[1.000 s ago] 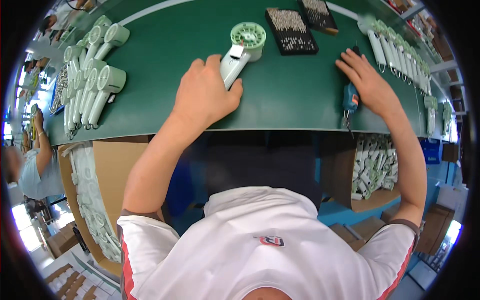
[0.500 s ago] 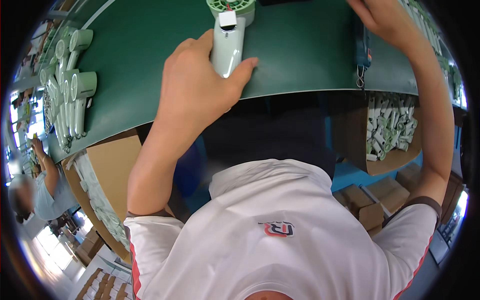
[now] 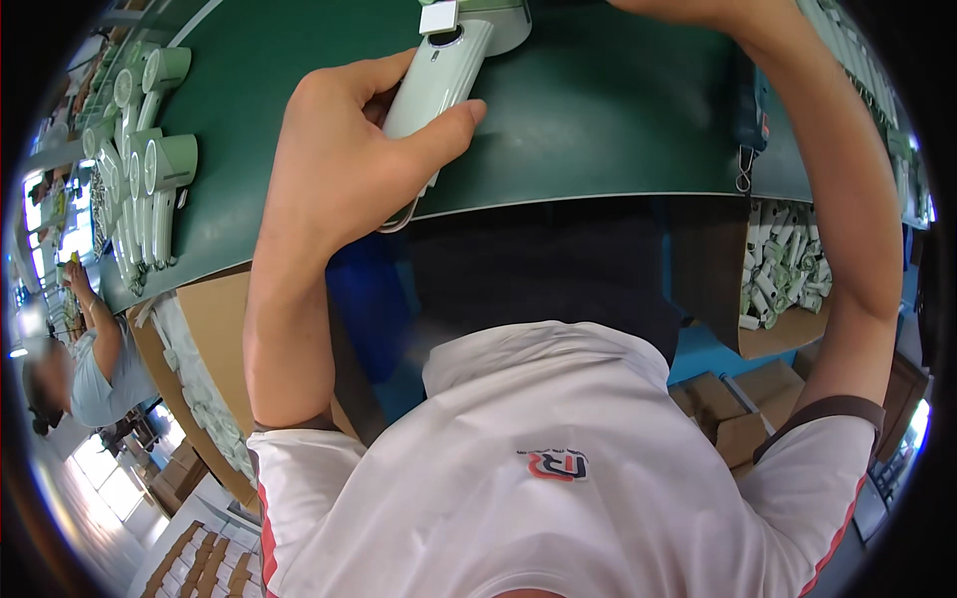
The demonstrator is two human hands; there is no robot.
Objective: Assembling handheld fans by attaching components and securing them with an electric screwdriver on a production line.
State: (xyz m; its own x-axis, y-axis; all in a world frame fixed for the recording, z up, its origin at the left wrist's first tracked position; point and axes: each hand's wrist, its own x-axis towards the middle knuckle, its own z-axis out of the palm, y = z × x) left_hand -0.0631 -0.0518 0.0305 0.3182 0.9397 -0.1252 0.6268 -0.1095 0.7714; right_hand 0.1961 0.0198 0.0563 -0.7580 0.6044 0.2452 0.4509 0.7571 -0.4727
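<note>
A pale green handheld fan [image 3: 449, 75] lies tilted at the table's front, its round head up and to the right, cut by the upper edge. A small white square piece [image 3: 439, 17] sits where handle and head meet. My left hand [image 3: 364, 149] is closed round the handle, thumb on its right side, fingers mostly hidden behind it. A thin loop shows below the handle's lower end. At the upper edge, my right hand [image 3: 688, 8] reaches in near the fan's head; its fingers are largely out of the picture, so its grip cannot be made out.
Several similar fans [image 3: 150, 169] stand at the table's left. A dark blue tool with a wire hook [image 3: 753, 120] lies at right. Below the table edge is a cardboard box of pale green parts [image 3: 783, 264]; another open box [image 3: 214, 319] stands left. A co-worker [image 3: 95, 359] sits far left.
The fan in my left hand has tilted, its handle's lower end swinging left and its head right. My right hand has moved left, toward the fan's head.
</note>
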